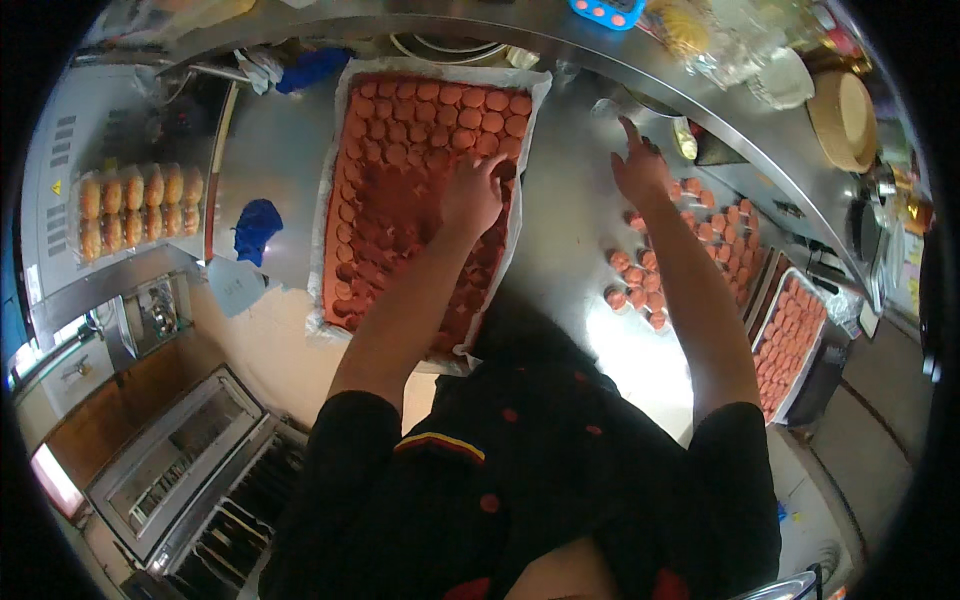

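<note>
The shells (440, 110), round and red-orange, lie in close rows on a paper-lined tray (340, 120) set on the steel counter (570, 240). The tray's long axis runs straight away from the person, and the far rows are the tidiest; nearer in, the rows look darker and more jumbled.

The left hand (470, 192) rests on the tray right of its middle, fingers curled down onto the shells. They look narrowly bunched, as if pinching one, but whether a shell is actually held cannot be told. The full rows lie just beyond those fingertips, up and to the left, so this hand is far the nearer to them.

The right hand (640, 170) is off the tray, over bare counter, forefinger stretched forward and the other fingers loosely bent; it holds nothing visible. Just beside and below it sit loose shells (635, 285) in a scattered cluster, with more spreading toward a second tray (790, 340) at the right edge.

Well to the left, a blue cloth (255, 228) lies on the counter, and a clear box of golden pastries (135, 205) rests on a machine top. A blue timer (605, 10) sits on the far shelf.
</note>
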`<state>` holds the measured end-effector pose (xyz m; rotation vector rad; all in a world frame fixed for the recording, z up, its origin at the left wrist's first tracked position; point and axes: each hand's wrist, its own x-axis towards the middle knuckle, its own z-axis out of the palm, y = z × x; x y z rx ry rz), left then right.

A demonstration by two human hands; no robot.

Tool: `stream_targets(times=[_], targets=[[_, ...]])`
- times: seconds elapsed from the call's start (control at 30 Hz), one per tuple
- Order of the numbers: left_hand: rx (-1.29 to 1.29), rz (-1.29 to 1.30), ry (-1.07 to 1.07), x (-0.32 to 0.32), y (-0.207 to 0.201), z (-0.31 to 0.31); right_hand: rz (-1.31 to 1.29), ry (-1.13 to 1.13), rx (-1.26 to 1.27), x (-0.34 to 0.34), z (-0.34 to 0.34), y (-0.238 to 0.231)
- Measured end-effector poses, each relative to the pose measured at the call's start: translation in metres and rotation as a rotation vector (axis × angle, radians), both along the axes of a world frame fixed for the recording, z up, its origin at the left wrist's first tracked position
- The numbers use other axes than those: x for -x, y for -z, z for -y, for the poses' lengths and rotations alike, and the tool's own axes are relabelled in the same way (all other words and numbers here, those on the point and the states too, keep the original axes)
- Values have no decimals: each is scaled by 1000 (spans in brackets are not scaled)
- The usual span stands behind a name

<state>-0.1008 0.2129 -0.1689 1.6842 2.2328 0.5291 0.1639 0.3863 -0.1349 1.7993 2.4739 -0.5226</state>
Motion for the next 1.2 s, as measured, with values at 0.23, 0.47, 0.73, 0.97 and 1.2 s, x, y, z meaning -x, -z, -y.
stream_targets(times=[0.23,0.47,0.73,0.97,1.2], targets=[[5,-183,176,-1,3,-43,-18,-59,97,25,-35,59],[-6,-210,307,18,14,-55,-270,-236,-68,0,37,57],[-30,33,-200,53,7,3,-667,-5,329,-15,189,2],[104,104,-566,85,2,93,-621,200,725,-10,261,-30],[63,11,-433,81,20,34,-501,200,957,-10,264,-50]])
